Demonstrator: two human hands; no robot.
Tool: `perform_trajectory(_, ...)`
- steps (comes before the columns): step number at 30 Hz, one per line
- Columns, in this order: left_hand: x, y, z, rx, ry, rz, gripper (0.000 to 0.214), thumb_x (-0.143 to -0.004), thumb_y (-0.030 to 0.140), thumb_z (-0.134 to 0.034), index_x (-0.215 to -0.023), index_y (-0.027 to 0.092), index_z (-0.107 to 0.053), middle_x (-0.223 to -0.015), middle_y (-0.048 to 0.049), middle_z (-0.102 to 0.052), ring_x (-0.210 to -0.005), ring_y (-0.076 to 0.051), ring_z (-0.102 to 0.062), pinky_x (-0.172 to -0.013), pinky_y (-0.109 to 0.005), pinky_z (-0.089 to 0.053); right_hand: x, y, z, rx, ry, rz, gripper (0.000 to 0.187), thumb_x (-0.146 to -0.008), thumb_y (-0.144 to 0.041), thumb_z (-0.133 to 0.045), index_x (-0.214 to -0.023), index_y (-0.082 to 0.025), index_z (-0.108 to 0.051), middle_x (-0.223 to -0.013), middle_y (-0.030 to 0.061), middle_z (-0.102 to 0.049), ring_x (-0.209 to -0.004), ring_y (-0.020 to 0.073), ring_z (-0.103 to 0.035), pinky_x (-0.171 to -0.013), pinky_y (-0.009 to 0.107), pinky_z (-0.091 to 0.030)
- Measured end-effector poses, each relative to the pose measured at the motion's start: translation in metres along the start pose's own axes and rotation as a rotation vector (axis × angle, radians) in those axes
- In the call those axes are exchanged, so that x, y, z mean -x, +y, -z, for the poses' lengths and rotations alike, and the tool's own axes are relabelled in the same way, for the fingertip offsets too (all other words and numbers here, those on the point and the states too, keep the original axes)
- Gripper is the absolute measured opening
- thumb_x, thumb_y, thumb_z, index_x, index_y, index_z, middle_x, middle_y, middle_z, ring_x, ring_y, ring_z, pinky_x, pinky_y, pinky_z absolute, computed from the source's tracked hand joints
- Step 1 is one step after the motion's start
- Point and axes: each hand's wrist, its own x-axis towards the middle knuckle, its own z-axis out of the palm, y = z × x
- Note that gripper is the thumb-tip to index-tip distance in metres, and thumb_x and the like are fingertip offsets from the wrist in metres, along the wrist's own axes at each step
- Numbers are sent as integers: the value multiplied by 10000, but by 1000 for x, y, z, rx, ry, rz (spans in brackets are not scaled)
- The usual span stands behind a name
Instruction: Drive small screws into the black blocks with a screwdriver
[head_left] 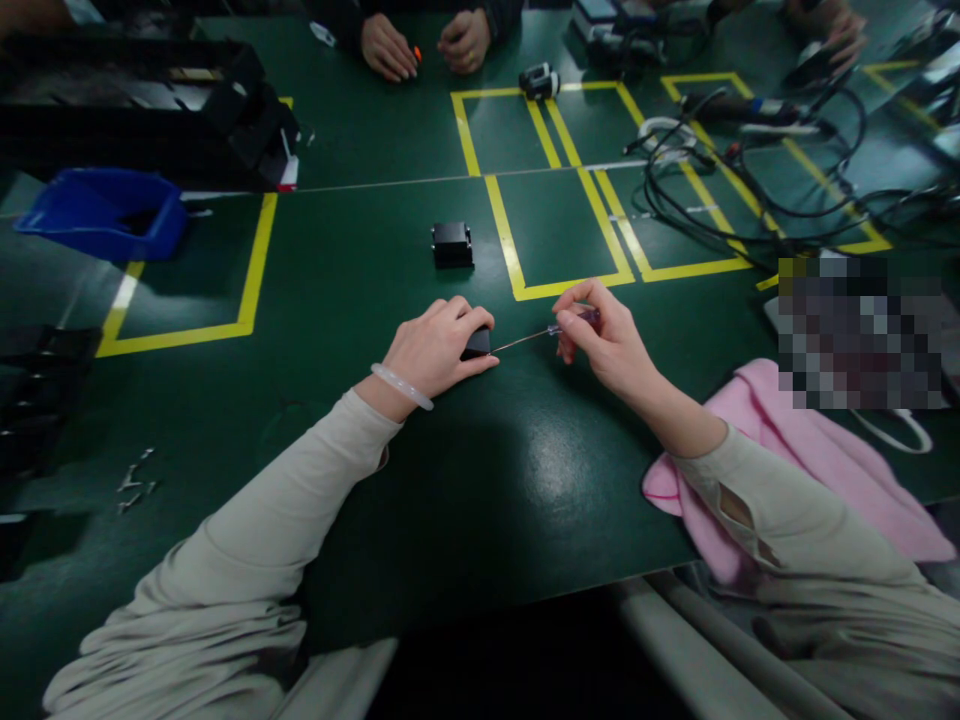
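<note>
My left hand (439, 345) is closed around a small black block (477, 343), pressing it down on the green table. Fingers cover most of that block. In my right hand (604, 335) is a screwdriver (576, 321) with a purplish see-through handle, pinched between thumb and fingers. Its thin shaft points left, and the tip meets the near right edge of the block, or comes very close to it. A second black block (452, 245) with small shiny bits on its sides lies just beyond my left hand.
A blue bin (112, 215) and black racks (142, 115) stand at the left. Loose metal pieces (136, 482) lie nearer. Yellow tape (574, 290) marks the table. Cables (750, 225) tangle at the right, above a pink cloth (810, 450). Across the table are another person's hands (390, 48).
</note>
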Motion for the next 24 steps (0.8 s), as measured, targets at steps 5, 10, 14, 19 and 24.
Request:
perform_trajectory(5, 0, 1, 0, -1, -3, 5, 391, -902, 503, -646, -1190, 246, -578, -1155, -65, -594, -1057, -240, -570, -683, -296, -474, 0, 2, 0, -1, -3, 8, 259, -933, -471, -638, -939, -244, -514, -572, -82, -526, -461, 95, -502, -472, 252, -406)
perform_trajectory(10, 0, 1, 0, -11, -1, 6, 393, -903, 507, -644, -1187, 242, -580, -1157, -67, -596, -1055, -241, -573, -672, -294, -468, -1, 4, 0, -33, -1, 12, 306, -892, -489, -688, -963, -240, -525, -661, -67, -556, -491, 89, -529, -480, 252, -426)
perform_trajectory(14, 0, 1, 0, -17, 16, -5, 385, -902, 504, -648, -1178, 243, -582, -1142, -62, -597, -1044, -238, -578, -650, -293, -456, -1, 4, 0, 15, -1, 17, 283, -941, -486, -623, -873, -231, -522, -527, -90, -490, -432, 85, -483, -468, 251, -394)
perform_trajectory(19, 0, 0, 0, -12, 18, -13, 382, -905, 511, -639, -1174, 245, -583, -1137, -61, -598, -1035, -239, -579, -637, -295, -450, 1, 3, 1, 10, -4, 36, 245, -925, -449, -652, -977, -249, -521, -617, -77, -536, -474, 99, -523, -479, 266, -412)
perform_trajectory(24, 0, 0, 0, 4, 3, -1, 388, -909, 507, -634, -1187, 243, -576, -1157, -70, -597, -1052, -240, -573, -657, -290, -457, 0, 4, 1, 17, -10, 19, 232, -939, -450, -632, -921, -247, -520, -554, -86, -501, -447, 98, -493, -479, 268, -410)
